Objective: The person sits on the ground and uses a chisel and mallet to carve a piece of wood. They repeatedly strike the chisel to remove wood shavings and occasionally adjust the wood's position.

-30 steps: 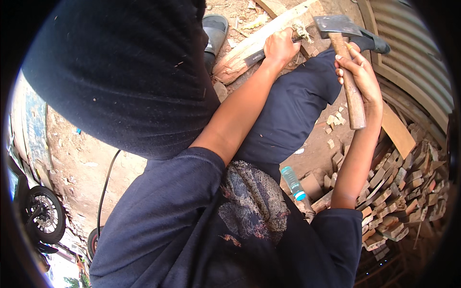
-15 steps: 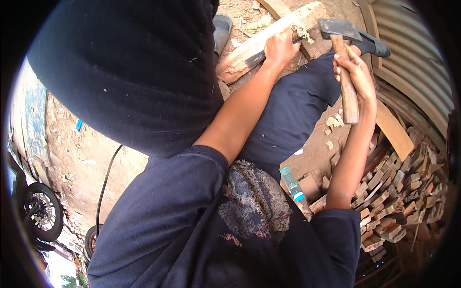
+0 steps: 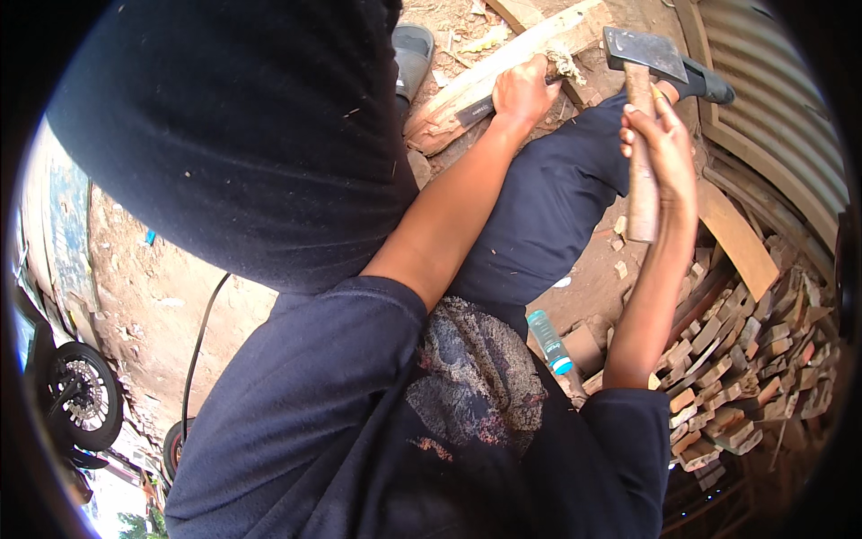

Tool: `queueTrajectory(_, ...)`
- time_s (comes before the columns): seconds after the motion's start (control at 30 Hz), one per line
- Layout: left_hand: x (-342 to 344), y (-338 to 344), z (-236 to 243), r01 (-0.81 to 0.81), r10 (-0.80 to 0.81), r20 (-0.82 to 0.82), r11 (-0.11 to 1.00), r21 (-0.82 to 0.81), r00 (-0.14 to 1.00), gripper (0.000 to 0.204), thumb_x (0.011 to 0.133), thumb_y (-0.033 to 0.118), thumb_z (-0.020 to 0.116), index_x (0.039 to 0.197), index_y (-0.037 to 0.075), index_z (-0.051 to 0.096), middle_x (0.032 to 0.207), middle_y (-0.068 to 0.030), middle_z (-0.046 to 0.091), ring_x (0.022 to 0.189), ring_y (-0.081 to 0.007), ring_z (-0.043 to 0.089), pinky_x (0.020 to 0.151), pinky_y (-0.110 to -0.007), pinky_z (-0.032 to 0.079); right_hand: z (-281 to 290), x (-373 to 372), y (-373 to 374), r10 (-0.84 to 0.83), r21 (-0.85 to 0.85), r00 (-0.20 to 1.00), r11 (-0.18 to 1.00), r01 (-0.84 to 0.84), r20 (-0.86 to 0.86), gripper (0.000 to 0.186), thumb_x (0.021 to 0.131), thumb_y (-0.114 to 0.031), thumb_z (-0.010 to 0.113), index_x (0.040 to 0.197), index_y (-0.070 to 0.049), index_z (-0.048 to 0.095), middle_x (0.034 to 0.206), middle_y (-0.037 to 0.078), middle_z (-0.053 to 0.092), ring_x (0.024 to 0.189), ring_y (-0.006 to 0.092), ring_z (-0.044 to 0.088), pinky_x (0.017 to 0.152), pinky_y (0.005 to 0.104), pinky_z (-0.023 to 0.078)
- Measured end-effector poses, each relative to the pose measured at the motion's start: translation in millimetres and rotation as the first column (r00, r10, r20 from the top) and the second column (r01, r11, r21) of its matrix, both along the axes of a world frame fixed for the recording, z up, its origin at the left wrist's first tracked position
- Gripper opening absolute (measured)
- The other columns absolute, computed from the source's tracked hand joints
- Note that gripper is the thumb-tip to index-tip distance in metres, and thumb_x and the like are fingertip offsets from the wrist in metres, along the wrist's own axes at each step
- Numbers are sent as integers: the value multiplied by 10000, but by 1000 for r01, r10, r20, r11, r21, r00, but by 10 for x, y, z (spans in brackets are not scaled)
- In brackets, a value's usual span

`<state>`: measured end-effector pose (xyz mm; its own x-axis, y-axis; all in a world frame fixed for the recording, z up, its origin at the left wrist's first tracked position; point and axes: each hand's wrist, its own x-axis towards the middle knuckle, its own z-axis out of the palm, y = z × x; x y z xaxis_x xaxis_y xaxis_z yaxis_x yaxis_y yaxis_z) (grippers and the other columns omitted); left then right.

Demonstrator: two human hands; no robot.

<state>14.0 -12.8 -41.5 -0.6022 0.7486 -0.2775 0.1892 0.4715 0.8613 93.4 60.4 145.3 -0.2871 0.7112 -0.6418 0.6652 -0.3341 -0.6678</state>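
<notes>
My right hand [image 3: 663, 142] is closed around the wooden handle of a hammer [image 3: 639, 153]. Its dark, blocky metal head is raised at the top, and the handle points down toward my forearm. Farther left, my left hand [image 3: 524, 90] grips a dark, narrow bar-like tool [image 3: 476, 111] over a long pale wooden beam [image 3: 449, 101]. My fingers cover the middle of that tool, so its exact kind is unclear. Curled wood shavings [image 3: 564, 63] lie against the beam just beyond my left hand. The hammer is apart from the tool and the beam.
My bent leg [image 3: 539, 216] lies between my arms. A clear-blue bottle [image 3: 549, 341] stands near my shirt. Stacked wood offcuts [image 3: 745, 359] fill the right side, below a corrugated metal sheet [image 3: 781, 99]. A motorcycle wheel [image 3: 83, 395] shows at left.
The hammer's head has shifted slightly right and up, and its handle has swung a little left at the lower end. My left hand has stayed nearly still.
</notes>
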Motion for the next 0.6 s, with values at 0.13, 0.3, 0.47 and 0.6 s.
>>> queueTrajectory(0.13, 54, -117, -34, -28, 31, -28, 996, 90, 999, 293, 695, 239, 759, 838, 50, 586, 707, -157, 650, 697, -356, 647, 640, -439, 513, 17, -27, -63, 230, -177, 970, 961, -213, 84, 702, 837, -71, 619, 1421, 58, 252, 769, 35, 551, 586, 85, 520, 489, 228, 451)
queueTrajectory(0.3, 29, -119, -74, -4, 6, -60, 999, 43, 998, 298, 694, 235, 762, 859, 47, 600, 752, -161, 658, 735, -352, 648, 666, -441, 511, 93, 35, -2, 77, -132, 997, 989, -72, 29, 713, 832, -62, 616, 1419, 74, 234, 785, 46, 560, 599, 91, 528, 489, 228, 451)
queueTrajectory(0.47, -18, -126, -36, -30, 31, -37, 999, 19, 999, 313, 685, 247, 764, 854, 34, 610, 744, -173, 654, 731, -342, 650, 654, -433, 513, -3, -44, -266, 57, 17, 994, 998, -59, 91, 636, 828, -42, 603, 1395, 38, 326, 765, 34, 551, 584, 89, 518, 491, 230, 452)
queueTrajectory(0.6, -26, -145, -6, -33, 33, -46, 999, 1, 998, 316, 679, 244, 761, 867, 35, 616, 729, -166, 650, 721, -338, 650, 656, -425, 512, 11, 15, -150, 119, -219, 992, 970, -109, 30, 604, 837, -45, 593, 1385, 29, 348, 744, 34, 533, 578, 89, 517, 478, 230, 446)
